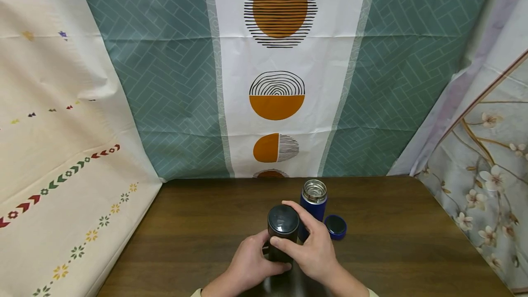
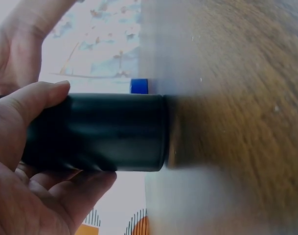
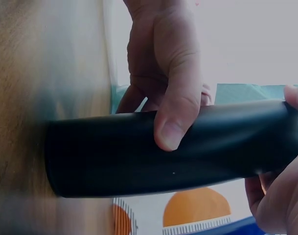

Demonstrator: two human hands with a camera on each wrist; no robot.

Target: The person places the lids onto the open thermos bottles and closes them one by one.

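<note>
A black thermos flask (image 1: 283, 220) stands upright between both hands, its base at or very near the wooden tabletop. My left hand (image 1: 252, 261) grips the lower body, thumb on one side and fingers on the other; the left wrist view shows this dark body (image 2: 109, 131) closely. Up at the flask's lid, my right hand (image 1: 314, 249) holds on with thumb and fingers spread around the rim. In the right wrist view the left thumb (image 3: 175, 120) presses against the smooth side. Just behind the right hand is a blue thermos (image 1: 315, 198), uncapped, its steel mouth showing.
A round blue lid with a dark top (image 1: 336, 226) lies to the right of the blue thermos. The brown wooden table (image 1: 198, 223) reaches back to a green and white patterned curtain (image 1: 272, 58). Printed cloths hang at the left and right sides.
</note>
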